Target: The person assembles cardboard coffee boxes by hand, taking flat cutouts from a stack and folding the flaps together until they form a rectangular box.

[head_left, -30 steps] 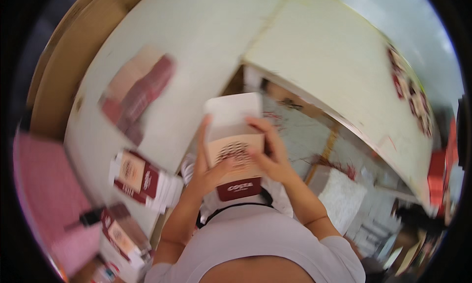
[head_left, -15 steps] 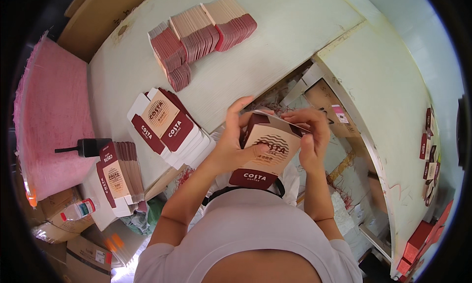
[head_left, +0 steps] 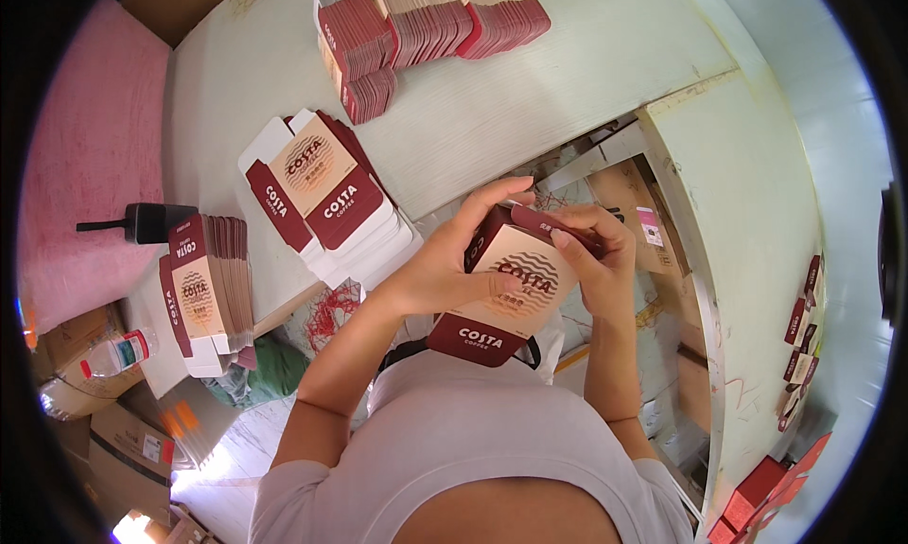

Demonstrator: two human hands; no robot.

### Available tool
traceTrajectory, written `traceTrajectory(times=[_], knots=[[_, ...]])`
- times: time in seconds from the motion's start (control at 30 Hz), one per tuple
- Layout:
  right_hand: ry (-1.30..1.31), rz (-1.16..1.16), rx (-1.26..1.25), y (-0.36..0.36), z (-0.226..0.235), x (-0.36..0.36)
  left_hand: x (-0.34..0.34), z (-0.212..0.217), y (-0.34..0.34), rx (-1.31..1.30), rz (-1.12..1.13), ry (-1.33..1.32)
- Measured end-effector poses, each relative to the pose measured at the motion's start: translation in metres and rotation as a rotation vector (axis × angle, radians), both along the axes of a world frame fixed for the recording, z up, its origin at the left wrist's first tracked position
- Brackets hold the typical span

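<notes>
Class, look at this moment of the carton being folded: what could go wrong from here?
1. The maroon and cream cardboard carton is held in mid-air by both hands, so a flap might crease or fold crooked.
2. The pile of flat cartons overhangs the pale table's edge and might slide off.

A small cardboard carton [head_left: 506, 293], tan on its broad face with a wavy dark-red oval emblem and dark-red side and end panels, sits at the centre of the frame. It is folded up into box shape, tilted with its far end raised, top flap partly folded, held clear of the tabletop.
</notes>
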State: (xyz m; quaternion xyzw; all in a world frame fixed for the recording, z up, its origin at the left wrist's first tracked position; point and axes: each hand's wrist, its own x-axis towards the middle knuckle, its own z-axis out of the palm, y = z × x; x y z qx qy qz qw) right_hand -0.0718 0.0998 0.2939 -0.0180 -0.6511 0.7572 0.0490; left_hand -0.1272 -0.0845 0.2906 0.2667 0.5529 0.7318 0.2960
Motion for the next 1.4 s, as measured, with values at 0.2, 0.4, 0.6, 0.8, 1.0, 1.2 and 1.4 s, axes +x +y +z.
traceTrajectory(times=[0.2,0.4,0.6,0.8,1.0,1.2,1.4], knots=[[0.075,0.059,0.025,-0.008,-0.002,0.002,0.000,-0.004,-0.007,0.041,0.029,-0.089],[0.077,0.078,-0.114,-0.008,-0.022,0.010,0.000,-0.009,-0.008,0.036,0.015,-0.130],[-0.015,0.074,-0.239,-0.002,-0.019,0.010,-0.005,-0.009,-0.004,0.008,-0.022,-0.017],[-0.056,0.064,-0.124,-0.003,-0.016,0.012,0.000,-0.012,-0.005,0.019,-0.033,-0.115],[-0.005,0.064,-0.093,-0.008,-0.018,0.014,0.002,-0.014,-0.005,0.049,-0.052,-0.113],[0.145,0.018,-0.092,-0.020,-0.023,0.018,0.002,-0.013,-0.005,0.134,0.004,-0.166],[0.314,-0.320,0.069,-0.037,-0.036,0.018,0.001,-0.016,0.001,0.149,0.079,-0.169]])
